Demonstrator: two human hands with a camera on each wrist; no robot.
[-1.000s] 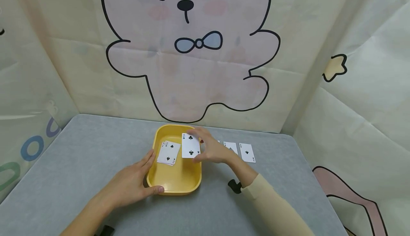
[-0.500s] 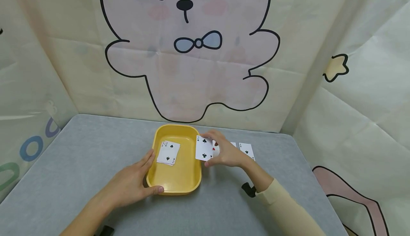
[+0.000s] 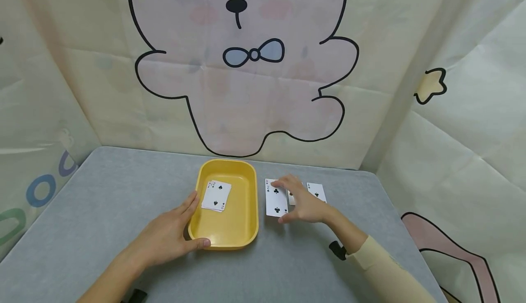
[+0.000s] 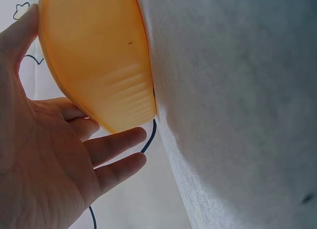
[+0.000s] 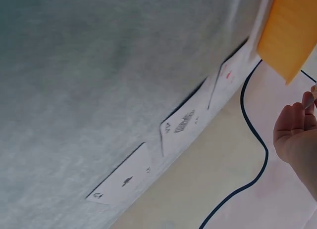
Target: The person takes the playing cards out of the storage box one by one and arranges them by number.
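Observation:
My right hand [image 3: 304, 202] pinches a two of clubs [image 3: 271, 200] by its top and bottom edges, between thumb and fingertips. It holds the card face up just right of a yellow tray [image 3: 223, 234]. Inside the tray lies a small pile of cards with a two of spades [image 3: 216, 197] on top. Against the tray's left side rest the straight fingers of my left hand [image 3: 166, 236], the thumb over the near corner of the rim. The left wrist view shows its outer two fingers spread beside the tray wall [image 4: 106, 56].
Right of the tray, ace cards lie in a row: an ace of clubs [image 3: 316, 192] at the end, an ornate ace [image 5: 184, 121] in the middle, and a red-marked card [image 5: 229, 72], hidden behind the held card in the head view. A printed cloth [image 3: 246, 111] hangs behind the grey table [image 3: 135, 179].
My right hand has carried the two of clubs rightward, from over the tray to beyond its right rim, and slightly nearer. My left hand and the tray stay put.

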